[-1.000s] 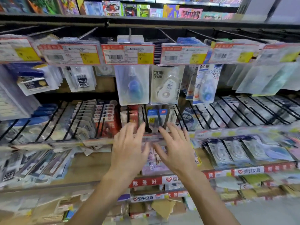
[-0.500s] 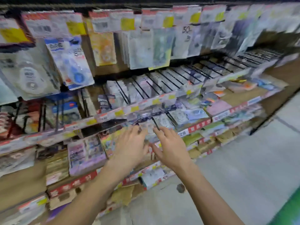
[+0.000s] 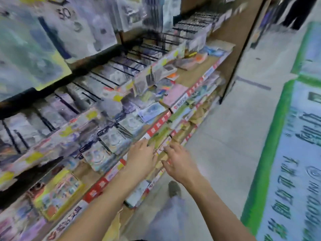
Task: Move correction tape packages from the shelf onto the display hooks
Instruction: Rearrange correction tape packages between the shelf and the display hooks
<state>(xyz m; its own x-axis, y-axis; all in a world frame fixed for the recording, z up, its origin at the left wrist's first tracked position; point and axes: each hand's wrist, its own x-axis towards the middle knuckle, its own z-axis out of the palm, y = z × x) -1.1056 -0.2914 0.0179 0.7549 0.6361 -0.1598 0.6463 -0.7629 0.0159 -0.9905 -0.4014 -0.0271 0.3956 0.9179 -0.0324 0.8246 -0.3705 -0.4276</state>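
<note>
Here, the view was blurred. Both hands, the left hand (image 3: pixel 142 159) and right hand (image 3: pixel 180 162), hovered with fingers spread, each grip wide and holding nothing, just in front of the shelf (image 3: pixel 182 79). Correction tape packages (image 3: pixel 111 138) lay loose on that shelf, below the display hooks (image 3: pixel 121 65). Judging from this, no package had been lifted; hanging remained.

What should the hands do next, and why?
Probably reach the left hand down to grip a package from the pile on the shelf: both it and the right hand are open and hold nothing, near the shelf edge.
</note>
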